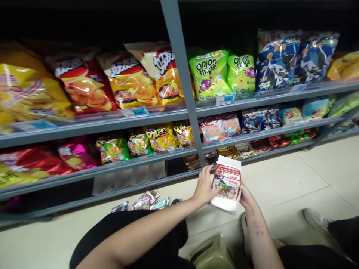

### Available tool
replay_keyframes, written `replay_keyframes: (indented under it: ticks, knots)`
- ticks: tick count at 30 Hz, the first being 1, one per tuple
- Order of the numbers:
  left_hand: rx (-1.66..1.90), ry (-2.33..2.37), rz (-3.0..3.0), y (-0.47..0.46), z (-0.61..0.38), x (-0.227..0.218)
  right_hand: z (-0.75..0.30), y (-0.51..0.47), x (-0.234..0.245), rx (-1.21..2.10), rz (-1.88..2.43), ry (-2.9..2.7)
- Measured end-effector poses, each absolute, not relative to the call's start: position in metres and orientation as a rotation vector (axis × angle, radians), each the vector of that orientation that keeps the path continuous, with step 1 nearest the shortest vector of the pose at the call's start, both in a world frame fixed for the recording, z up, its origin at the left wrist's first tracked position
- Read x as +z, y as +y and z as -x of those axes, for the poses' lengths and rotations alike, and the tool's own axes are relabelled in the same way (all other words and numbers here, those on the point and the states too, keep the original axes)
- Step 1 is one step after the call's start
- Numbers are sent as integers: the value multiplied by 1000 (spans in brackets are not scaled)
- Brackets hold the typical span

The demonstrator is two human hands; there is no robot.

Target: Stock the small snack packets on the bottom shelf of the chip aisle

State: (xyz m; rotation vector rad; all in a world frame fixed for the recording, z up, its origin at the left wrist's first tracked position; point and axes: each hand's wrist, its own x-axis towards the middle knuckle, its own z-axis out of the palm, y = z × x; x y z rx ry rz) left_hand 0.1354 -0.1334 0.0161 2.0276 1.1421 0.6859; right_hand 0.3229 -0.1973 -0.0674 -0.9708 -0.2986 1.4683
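A small open white carton point(228, 163) with several red-and-white candy packets point(227, 186) in it is held between my hands, low in front of the shelves. My left hand point(206, 188) grips its left side, the thumb lying across the front packet. On the other side, my right hand point(246, 195) holds the carton's right edge; its fingers are partly hidden behind it. The packets stand in a row, one behind another, with colourful sweets pictured on the front one.
Grey shelves point(157, 114) of snack bags, including green onion rings bags point(210, 74) and blue bags point(277, 61), rise ahead. Loose packets point(146, 200) lie on the tiled floor by my knee. An olive plastic stool point(214, 254) stands below me. Another person's shoe point(316, 220) is at the right.
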Motion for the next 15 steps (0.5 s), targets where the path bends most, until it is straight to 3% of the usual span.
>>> replay_keyframes:
  ticks: [5, 10, 15]
  knots:
    - [478, 1030, -1102, -132, -117, -26, -311, -192, -67, 1569, 912, -309]
    - [478, 1193, -1003, -140, -84, -35, -289, -195, -82, 1754, 874, -485]
    - [186, 1313, -945, -141, -32, -13, -245, -190, -89, 1888, 930, -561]
